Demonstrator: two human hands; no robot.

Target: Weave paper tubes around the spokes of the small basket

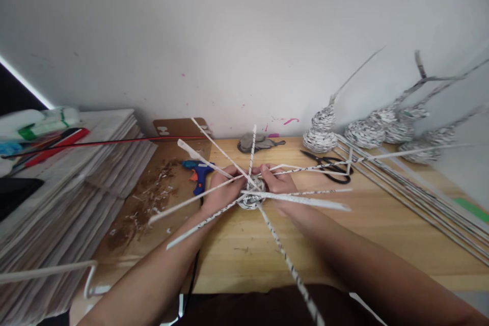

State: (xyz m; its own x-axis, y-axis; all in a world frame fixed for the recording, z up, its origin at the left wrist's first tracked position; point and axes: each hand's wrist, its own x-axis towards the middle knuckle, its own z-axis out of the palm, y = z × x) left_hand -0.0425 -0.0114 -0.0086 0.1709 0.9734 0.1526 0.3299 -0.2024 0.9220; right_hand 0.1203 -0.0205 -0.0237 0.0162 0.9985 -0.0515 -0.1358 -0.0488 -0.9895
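Observation:
Between my hands sits a small round woven paper basket (pixel 251 199), with several rolled newspaper strips sticking out from it in all directions. My left hand (pixel 226 188) is wrapped round its left side, its fingers partly hidden behind the strips. On the other side, my right hand (pixel 277 181) grips the basket's edge, with the thumb and fingers pinching near a long paper strip (pixel 305 168) that runs off to the right. One spotted strip (pixel 288 262) points down towards my body.
A blue glue gun (pixel 200 175) lies left of my hands, black scissors (pixel 332 168) to the right. Finished woven gourd shapes (pixel 320 130) stand along the wall. Long paper rods (pixel 416 211) lie at right; a tall stack of paper (pixel 110 178) is at left. A grey cloth-like item (pixel 260 142) lies behind.

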